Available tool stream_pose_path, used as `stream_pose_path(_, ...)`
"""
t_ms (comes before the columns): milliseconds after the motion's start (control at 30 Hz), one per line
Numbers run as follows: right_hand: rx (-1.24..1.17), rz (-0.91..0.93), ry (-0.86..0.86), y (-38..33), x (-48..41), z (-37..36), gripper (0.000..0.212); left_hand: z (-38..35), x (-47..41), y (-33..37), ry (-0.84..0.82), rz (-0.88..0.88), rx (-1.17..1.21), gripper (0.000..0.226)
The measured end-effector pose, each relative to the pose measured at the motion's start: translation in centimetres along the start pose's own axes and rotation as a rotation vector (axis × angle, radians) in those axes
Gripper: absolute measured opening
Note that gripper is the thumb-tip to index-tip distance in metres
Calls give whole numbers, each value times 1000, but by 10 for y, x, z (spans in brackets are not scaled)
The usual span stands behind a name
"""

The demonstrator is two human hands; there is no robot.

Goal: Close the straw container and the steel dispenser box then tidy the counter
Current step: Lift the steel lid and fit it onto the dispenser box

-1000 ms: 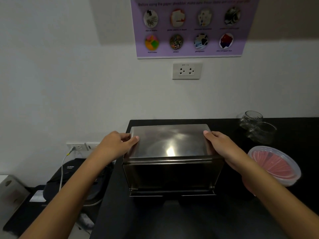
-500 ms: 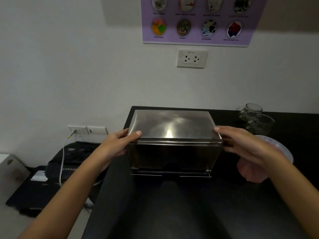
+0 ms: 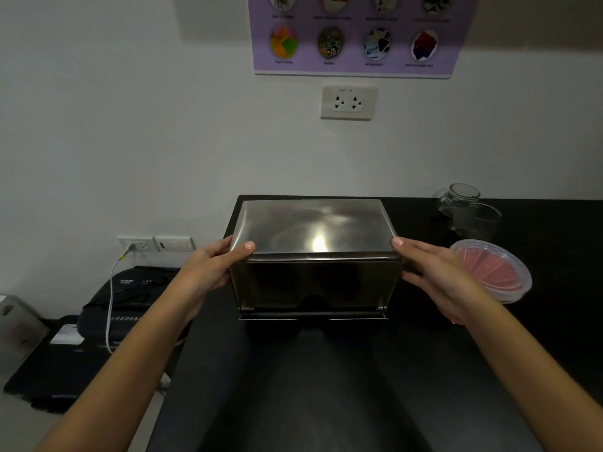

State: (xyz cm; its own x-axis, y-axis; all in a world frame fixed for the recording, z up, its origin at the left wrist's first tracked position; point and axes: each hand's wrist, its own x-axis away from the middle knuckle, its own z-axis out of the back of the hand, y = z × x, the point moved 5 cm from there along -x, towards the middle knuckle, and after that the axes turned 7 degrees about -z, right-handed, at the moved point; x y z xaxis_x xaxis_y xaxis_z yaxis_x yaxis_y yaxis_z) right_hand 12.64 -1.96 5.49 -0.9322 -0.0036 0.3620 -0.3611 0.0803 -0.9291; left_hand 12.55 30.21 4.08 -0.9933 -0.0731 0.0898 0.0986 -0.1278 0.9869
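Note:
The steel dispenser box stands on the black counter close to the wall, with its lid down. My left hand grips its front left corner, thumb on the lid and fingers on the side. My right hand holds the front right corner the same way, thumb tip on the lid edge. The straw container, a round clear plastic tub with pink straws inside, lies just right of my right hand, and my wrist partly covers it.
Two clear glass jars stand at the back right by the wall. Left of the counter and lower down, a black shredder has a white cable plugged into a wall socket. Another socket sits above the box.
The box now sits nearer the wall than a second ago. Both hands have slid from the lid's sides to its front corners. The view has dropped a little.

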Motion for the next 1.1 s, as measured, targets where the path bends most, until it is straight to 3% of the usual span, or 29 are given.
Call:
stream_pose_path(567,48,22,19,5,-2,4,48,2,-3,-5,12,-24,-10,82)
stream_pose_path(667,95,31,39,2,-5,6,40,7,-10,-5,-17,14,4,69)
stream_pose_path(867,143,30,72,-27,-41,-6,45,6,-47,11,3,38,45,32)
stream_pose_path(1100,169,-64,50,-33,-79,-14,48,-2,-77,10,-27,171,97,30)
